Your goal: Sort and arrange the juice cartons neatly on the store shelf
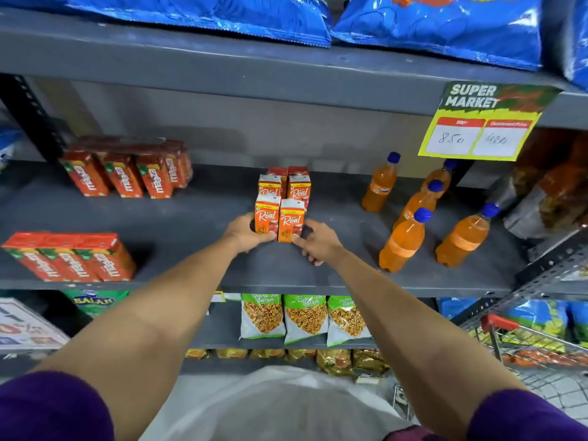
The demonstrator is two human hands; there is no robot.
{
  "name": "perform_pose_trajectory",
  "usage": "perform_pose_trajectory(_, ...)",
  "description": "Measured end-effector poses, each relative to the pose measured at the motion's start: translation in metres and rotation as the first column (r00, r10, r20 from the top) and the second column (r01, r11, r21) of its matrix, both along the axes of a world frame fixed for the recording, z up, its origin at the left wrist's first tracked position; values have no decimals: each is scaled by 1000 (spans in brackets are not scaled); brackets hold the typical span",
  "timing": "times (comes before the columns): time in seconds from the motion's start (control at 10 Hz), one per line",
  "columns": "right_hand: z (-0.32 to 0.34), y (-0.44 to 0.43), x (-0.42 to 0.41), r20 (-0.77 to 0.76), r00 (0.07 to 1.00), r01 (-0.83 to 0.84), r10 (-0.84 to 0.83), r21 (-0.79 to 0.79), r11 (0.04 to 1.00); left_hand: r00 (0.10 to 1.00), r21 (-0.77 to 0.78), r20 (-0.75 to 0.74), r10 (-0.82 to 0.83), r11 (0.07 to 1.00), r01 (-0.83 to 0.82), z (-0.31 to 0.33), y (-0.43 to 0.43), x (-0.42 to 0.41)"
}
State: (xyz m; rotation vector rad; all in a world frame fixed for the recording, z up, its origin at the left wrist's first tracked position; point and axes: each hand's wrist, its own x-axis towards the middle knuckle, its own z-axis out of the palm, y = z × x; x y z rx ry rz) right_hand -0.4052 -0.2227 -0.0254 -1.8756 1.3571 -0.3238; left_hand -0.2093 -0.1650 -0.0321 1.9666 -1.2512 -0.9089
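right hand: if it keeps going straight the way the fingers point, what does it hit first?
The right hand points up-left at the front right Real carton; its fingertips already look to be at that carton's lower right edge, so it meets that first. The second row of cartons stands behind it.

Rearmost red cartons [288,172]: mostly hidden behind the Real cartons [268,214], labels unreadable. Blue bags [439,23] on the top shelf: cut off by the upper edge. Price card [483,122]: handwritten figures were blurred; dark packets [547,192] at far right were smeared beyond identification.
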Motion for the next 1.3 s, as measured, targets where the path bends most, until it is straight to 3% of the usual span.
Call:
perform_pose_trajectory(0.1,0,5,-2,10,997,-82,82,-28,996,1000,-41,1,-16,999,16,0,7,-2)
perform_pose_trajectory(0.3,-2,19,-12,-19,989,-145,145,-31,989,999,27,27,-37,999,36,1,33,0)
perform_pose_trajectory(0.6,-10,49,-30,55,991,-125,122,59,990,986,60,-29,-162,985,163,1,65,-12)
perform_pose_trajectory(0.8,-12,63,-32,112,986,-132,126,48,990,991,31,-19,-134,990,135,2,78,-18)
perform_pose_trajectory(1.3,12,74,-36,-33,981,-193,193,1,981,980,77,3,-197,978,196,20,87,-22)
